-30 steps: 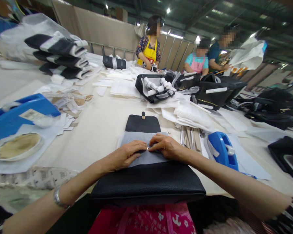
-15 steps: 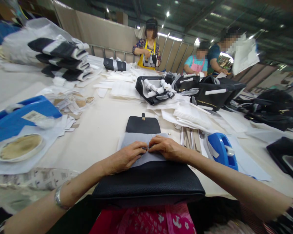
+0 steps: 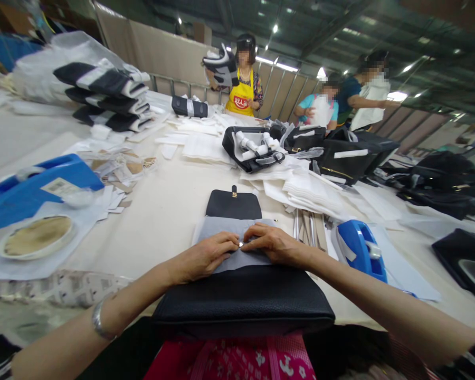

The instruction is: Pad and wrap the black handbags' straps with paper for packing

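A black leather bag (image 3: 245,295) lies at the table's near edge, its flap (image 3: 233,205) laid out flat away from me with a gold clasp (image 3: 234,193) at the tip. A thin greyish-white sheet (image 3: 221,226) covers the part between flap and body. Over this sheet, my left hand (image 3: 208,256) and my right hand (image 3: 275,244) meet with bent, closed fingers. A small shiny metal piece (image 3: 240,244) shows between their fingertips. Its exact kind is too small to tell, and the fingers partly cover it.
Left of me are a blue plastic container (image 3: 43,187) and a dish of tan paste (image 3: 39,236). A second blue container (image 3: 362,249) stands at right. Black bags (image 3: 253,150) and white sheets (image 3: 304,190) lie beyond. Several co-workers, one in a yellow apron (image 3: 240,97), stand across the table.
My hands stay at the same spot, and the metal piece between the fingertips now shows brighter. Across the table, the yellow-aproned person has raised a wrapped item; another person's white sheet has come down.
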The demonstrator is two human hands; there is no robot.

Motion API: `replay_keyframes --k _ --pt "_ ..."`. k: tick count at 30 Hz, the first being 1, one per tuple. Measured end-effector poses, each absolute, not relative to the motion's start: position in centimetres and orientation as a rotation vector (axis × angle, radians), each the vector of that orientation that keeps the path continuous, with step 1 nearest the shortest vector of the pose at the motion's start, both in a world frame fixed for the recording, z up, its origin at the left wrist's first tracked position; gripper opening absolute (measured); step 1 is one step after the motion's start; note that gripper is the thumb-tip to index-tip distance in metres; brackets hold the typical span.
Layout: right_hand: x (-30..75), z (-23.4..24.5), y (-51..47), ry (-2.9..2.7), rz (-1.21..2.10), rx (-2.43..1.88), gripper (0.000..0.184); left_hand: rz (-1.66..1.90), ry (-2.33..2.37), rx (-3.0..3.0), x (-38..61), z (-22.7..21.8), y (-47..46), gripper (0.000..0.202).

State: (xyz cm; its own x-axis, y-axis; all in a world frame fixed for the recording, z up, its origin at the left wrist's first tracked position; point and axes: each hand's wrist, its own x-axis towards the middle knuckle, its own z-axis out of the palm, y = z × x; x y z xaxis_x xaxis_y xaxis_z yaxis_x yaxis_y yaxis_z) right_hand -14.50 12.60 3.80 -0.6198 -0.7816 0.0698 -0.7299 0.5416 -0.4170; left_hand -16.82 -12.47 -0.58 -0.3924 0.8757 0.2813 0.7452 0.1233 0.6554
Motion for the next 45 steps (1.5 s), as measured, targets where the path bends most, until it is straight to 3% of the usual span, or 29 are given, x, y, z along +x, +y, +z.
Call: replay_keyframes --k 9,17,23,35,39,45 --pt "-14.3 4.0 12.5 2.633 -0.646 -1.248 0.044 1.202 2.192 1.642 -16.9 -0.9 -12.7 0.033" --pt "-15.2 3.5 13.2 2.531 -0.904 -1.164 0.040 1.194 2.192 1.671 -16.8 -1.1 -12.6 0.034" --pt "-17.6 4.5 12.9 2.431 -1.089 -0.923 0.025 1.156 2.219 1.676 -16.8 -0.8 -12.5 0.035" --pt "-16.7 3.9 12.8 2.610 -0.602 -1.365 0.041 1.193 2.213 1.679 -17.0 -1.4 -12.7 0.034" --pt "-15.9 4.8 12.4 2.621 -0.357 -1.439 0.038 1.189 2.222 1.686 -16.9 -1.3 -12.6 0.035" --pt "-18.8 5.4 11.8 2.610 -0.596 -1.172 0.024 1.163 2.214 1.667 -16.9 -0.8 -12.6 0.037"
